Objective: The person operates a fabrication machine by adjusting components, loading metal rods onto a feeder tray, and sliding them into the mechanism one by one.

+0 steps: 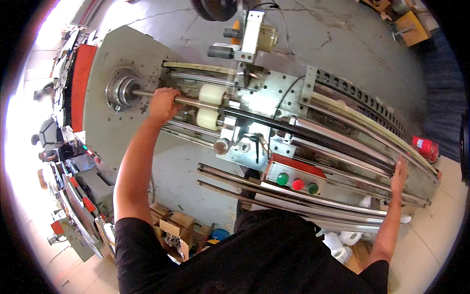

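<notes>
My left hand [165,104] is closed around a thin metal rod [193,102], close to the round chuck [123,91] on the grey machine housing. From the chuck the rod runs between two white rollers [212,93] and on toward a long black bar [293,129]. At the far right end of the bar, my right hand [399,174] rests against the bar ends with its fingers stretched upward; the palm side is hidden. Beside the rollers is a metal carriage plate [259,88] with a round knob [222,146] and a black lever [255,143].
In front of me is a control box [295,172] with green and red buttons. Several loose metal bars [274,191] lie nearer my body. Cardboard boxes [175,228] and white rolls [338,245] are below. A red extinguisher [425,148] stands at the right. People [50,133] are at far left.
</notes>
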`<action>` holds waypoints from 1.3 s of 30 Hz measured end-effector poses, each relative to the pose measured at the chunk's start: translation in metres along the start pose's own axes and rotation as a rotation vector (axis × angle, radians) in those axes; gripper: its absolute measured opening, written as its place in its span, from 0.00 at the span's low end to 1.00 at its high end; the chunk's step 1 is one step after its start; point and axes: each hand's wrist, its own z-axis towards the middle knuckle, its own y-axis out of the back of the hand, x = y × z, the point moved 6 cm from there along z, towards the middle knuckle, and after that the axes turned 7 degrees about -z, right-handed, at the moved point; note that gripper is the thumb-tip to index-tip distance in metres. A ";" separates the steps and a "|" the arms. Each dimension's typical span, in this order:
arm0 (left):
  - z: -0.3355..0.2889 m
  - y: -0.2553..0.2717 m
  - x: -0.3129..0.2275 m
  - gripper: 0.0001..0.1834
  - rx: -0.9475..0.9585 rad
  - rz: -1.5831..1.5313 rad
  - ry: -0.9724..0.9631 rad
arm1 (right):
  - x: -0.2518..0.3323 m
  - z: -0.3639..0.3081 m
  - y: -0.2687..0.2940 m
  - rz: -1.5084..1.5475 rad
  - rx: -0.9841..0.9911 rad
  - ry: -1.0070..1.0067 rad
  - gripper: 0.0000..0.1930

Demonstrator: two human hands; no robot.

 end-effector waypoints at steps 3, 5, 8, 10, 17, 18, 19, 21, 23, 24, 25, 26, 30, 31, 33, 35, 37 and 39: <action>0.008 -0.007 0.011 0.18 0.036 0.098 0.031 | 0.001 -0.003 0.005 0.032 0.028 0.004 0.34; 0.009 -0.004 0.009 0.17 0.050 0.077 0.053 | 0.006 -0.006 0.007 0.011 0.021 -0.002 0.33; 0.008 -0.001 0.011 0.16 0.028 0.056 0.030 | 0.013 -0.010 0.012 -0.032 0.012 0.019 0.33; 0.008 -0.003 0.010 0.16 0.014 0.057 0.024 | 0.020 -0.012 0.013 -0.044 -0.003 0.034 0.32; 0.009 0.000 -0.008 0.18 0.062 0.016 0.015 | 0.040 -0.021 0.017 -0.039 -0.036 0.081 0.32; 0.009 0.000 -0.010 0.18 0.046 0.018 0.007 | 0.044 -0.021 0.018 -0.040 -0.039 0.093 0.32; 0.008 -0.002 -0.012 0.18 0.029 0.019 -0.002 | 0.048 -0.022 0.018 -0.041 -0.033 0.095 0.32; 0.006 -0.004 -0.016 0.18 0.017 0.007 -0.025 | 0.069 -0.025 0.022 -0.044 -0.018 0.101 0.31; 0.006 -0.008 -0.019 0.18 0.011 -0.007 -0.018 | 0.080 -0.026 0.018 -0.049 -0.024 0.143 0.31; 0.007 -0.008 -0.022 0.19 0.008 -0.016 -0.016 | 0.085 -0.027 0.017 -0.052 -0.028 0.163 0.31; 0.007 -0.010 -0.024 0.19 0.019 -0.021 -0.007 | 0.090 -0.028 0.017 -0.050 -0.035 0.180 0.30; 0.006 -0.005 -0.033 0.19 0.032 -0.024 0.002 | 0.098 -0.031 0.016 -0.046 -0.039 0.197 0.30; 0.003 -0.009 -0.040 0.19 0.009 -0.070 -0.032 | 0.141 -0.039 0.019 -0.064 -0.073 0.287 0.27; 0.003 -0.011 -0.042 0.19 0.018 -0.079 -0.036 | 0.153 -0.043 0.020 -0.106 -0.105 0.309 0.26; 0.004 -0.009 -0.051 0.19 0.032 -0.095 -0.046 | 0.181 -0.050 0.023 -0.070 -0.114 0.336 0.25; 0.006 -0.012 -0.057 0.19 0.044 -0.108 -0.060 | 0.208 -0.056 0.028 -0.036 -0.136 0.381 0.26; 0.009 -0.017 -0.064 0.19 0.038 -0.119 -0.086 | 0.236 -0.063 0.032 -0.005 -0.139 0.409 0.26; 0.010 -0.019 -0.069 0.18 0.015 -0.120 -0.121 | 0.263 -0.068 0.032 0.023 -0.133 0.433 0.26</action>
